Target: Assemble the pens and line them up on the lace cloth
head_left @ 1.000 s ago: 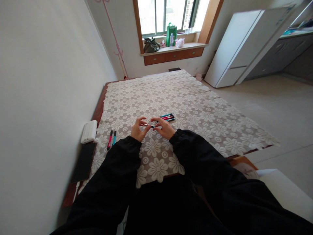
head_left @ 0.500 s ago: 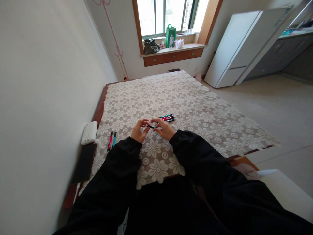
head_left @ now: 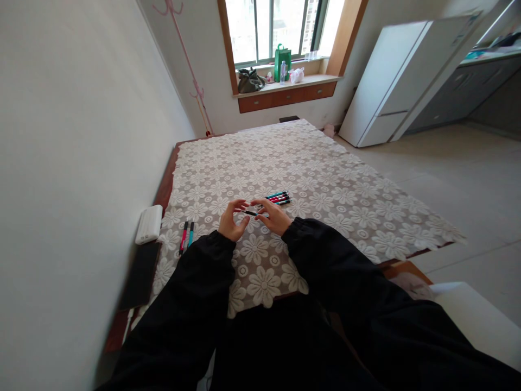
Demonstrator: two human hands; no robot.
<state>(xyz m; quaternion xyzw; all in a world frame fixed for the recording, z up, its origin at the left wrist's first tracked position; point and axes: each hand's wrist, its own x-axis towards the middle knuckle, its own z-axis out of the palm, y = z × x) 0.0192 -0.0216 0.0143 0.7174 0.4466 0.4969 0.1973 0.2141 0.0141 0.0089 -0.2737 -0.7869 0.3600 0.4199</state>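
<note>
Black sleeves led to our two hands above the lace tablecloth. Our left hand and right hand pinched a small black pen between fingertips. So light a grip risked dropping it into the lace holes. Beyond lay four pens; two pens lay leftward.

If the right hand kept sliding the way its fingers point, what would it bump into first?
Probably the left hand: the right hand points leftward along the dark pen held between them. Depth is hard to judge.
</note>
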